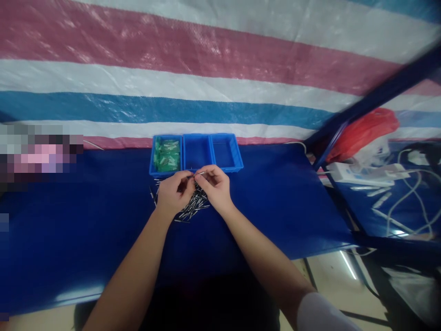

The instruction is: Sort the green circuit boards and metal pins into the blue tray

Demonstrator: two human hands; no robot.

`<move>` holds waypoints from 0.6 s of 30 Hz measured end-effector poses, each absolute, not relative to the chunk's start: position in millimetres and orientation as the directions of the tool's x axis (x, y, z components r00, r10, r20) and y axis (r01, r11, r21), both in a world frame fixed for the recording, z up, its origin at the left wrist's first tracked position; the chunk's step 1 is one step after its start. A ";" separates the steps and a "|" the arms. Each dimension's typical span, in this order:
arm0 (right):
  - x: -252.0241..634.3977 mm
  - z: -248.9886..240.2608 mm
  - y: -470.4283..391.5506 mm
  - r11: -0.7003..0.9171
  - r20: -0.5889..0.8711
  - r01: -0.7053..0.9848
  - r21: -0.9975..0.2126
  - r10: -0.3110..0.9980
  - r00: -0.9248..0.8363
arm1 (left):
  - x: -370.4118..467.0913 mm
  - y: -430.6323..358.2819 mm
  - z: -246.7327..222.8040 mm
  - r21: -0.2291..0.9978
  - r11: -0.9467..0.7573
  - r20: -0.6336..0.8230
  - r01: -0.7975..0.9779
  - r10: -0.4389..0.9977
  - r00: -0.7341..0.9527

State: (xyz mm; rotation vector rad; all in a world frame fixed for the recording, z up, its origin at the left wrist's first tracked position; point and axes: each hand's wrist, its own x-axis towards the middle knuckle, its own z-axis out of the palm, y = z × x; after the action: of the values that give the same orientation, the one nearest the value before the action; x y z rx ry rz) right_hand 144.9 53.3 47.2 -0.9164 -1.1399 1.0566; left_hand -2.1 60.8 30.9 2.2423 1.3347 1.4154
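My left hand (175, 192) and my right hand (215, 186) meet fingertip to fingertip just in front of the blue bins. The right fingers pinch a thin metallic pin (201, 173). Closed together, the left fingertips touch near its end; what they hold is too small to make out. Beneath both hands lies a loose pile of thin dark and silver pins (193, 208). Behind them stand a left bin (151, 158) with green bags of small pale pieces, a middle bin (197, 151) and a right bin (225, 149).
The blue table (272, 197) runs left and right. Behind it hangs a striped sheet (206, 87). At the right are a dark blue frame post (372, 94), a red plastic bag (365, 133), a power strip (358, 174) and white cables.
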 end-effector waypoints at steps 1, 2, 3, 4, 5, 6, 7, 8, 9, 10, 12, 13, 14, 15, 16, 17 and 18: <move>145.1 47.0 53.5 0.257 0.246 -0.180 -0.950 0.966 0.082 | -2.2 60.9 30.5 0.559 -0.573 0.634 0.599 0.761 0.137; 145.3 46.7 53.8 0.257 0.246 -0.184 -0.949 0.966 0.082 | -2.3 61.1 30.2 0.560 -0.565 0.632 0.606 0.764 0.128; 145.5 46.3 54.1 0.260 0.247 -0.184 -0.948 0.965 0.089 | -2.6 61.2 30.1 0.560 -0.559 0.631 0.611 0.766 0.123; 145.6 45.9 54.3 0.263 0.248 -0.182 -0.948 0.964 0.098 | -2.9 61.3 30.2 0.560 -0.554 0.631 0.617 0.767 0.116; 145.7 45.5 54.5 0.264 0.249 -0.175 -0.948 0.963 0.106 | -3.3 61.4 30.2 0.561 -0.548 0.631 0.621 0.768 0.108; 145.8 45.1 54.6 0.264 0.248 -0.166 -0.950 0.962 0.113 | -3.8 61.6 30.3 0.562 -0.543 0.632 0.624 0.769 0.099; 145.8 44.7 54.6 0.263 0.247 -0.159 -0.951 0.962 0.117 | -4.3 61.7 30.4 0.563 -0.539 0.633 0.626 0.769 0.092; 145.8 44.4 54.6 0.262 0.246 -0.156 -0.952 0.962 0.117 | -4.7 61.8 30.4 0.564 -0.537 0.636 0.628 0.767 0.085; 145.7 44.0 54.5 0.262 0.246 -0.157 -0.952 0.963 0.113 | -5.1 61.8 30.4 0.566 -0.535 0.639 0.628 0.766 0.077; 145.6 43.6 54.5 0.264 0.249 -0.161 -0.951 0.962 0.110 | -5.3 61.9 30.3 0.568 -0.534 0.641 0.627 0.765 0.071; 145.4 42.7 54.5 0.270 0.255 -0.159 -0.949 0.961 0.108 | -5.5 61.8 30.1 0.576 -0.527 0.637 0.624 0.768 0.061; 145.4 42.2 54.5 0.273 0.258 -0.152 -0.950 0.960 0.108 | -5.5 61.7 30.0 0.581 -0.521 0.631 0.625 0.774 0.059; 145.4 41.8 54.4 0.275 0.261 -0.139 -0.951 0.959 0.108 | -5.5 61.6 30.0 0.585 -0.514 0.624 0.627 0.780 0.058; 145.4 41.5 54.4 0.276 0.263 -0.122 -0.953 0.959 0.107 | -5.6 61.5 30.1 0.586 -0.509 0.618 0.631 0.784 0.058; 145.5 41.3 54.3 0.275 0.264 -0.103 -0.956 0.959 0.104 | -5.7 61.5 30.3 0.586 -0.504 0.613 0.635 0.787 0.059; 145.7 41.3 54.1 0.273 0.265 -0.083 -0.958 0.959 0.101 | -5.8 61.6 30.6 0.584 -0.501 0.612 0.639 0.789 0.059; 145.8 41.5 53.9 0.273 0.266 -0.063 -0.960 0.959 0.098 | -6.0 61.6 30.9 0.582 -0.496 0.610 0.644 0.790 0.057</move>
State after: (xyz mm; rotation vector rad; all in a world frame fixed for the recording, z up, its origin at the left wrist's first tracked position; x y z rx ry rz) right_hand 145.8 53.9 41.5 -0.9937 -1.2070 0.9795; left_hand -6.0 61.6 30.9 2.1670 1.4862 1.4227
